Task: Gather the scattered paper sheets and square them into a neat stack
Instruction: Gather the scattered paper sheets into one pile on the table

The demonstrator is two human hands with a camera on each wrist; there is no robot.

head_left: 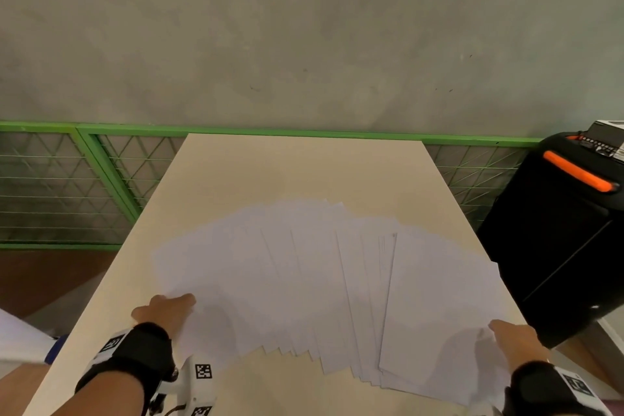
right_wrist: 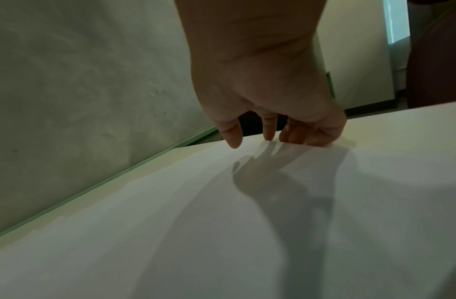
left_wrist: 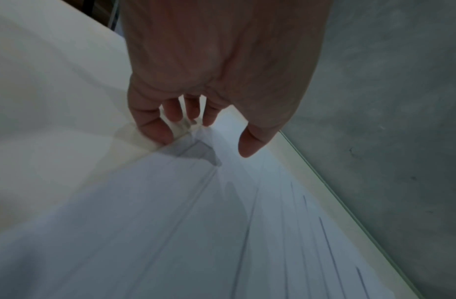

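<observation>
Several white paper sheets (head_left: pixel 320 280) lie fanned out across the near half of the beige table (head_left: pixel 304 169), overlapping from left to right. My left hand (head_left: pixel 165 309) is at the fan's left edge. In the left wrist view its fingertips (left_wrist: pixel 160 135) touch the table by the sheets' (left_wrist: pixel 196 232) corner, and the thumb is held apart, holding nothing. My right hand (head_left: pixel 516 338) is at the fan's right edge. In the right wrist view its bent fingertips (right_wrist: pixel 269 133) press on the rim of the outermost sheet (right_wrist: pixel 196 222), with no paper pinched.
A black case with an orange handle (head_left: pixel 557 230) stands close beside the table's right edge, near my right hand. A green mesh fence (head_left: pixel 101 172) and a grey wall run behind the table. The far half of the tabletop is bare.
</observation>
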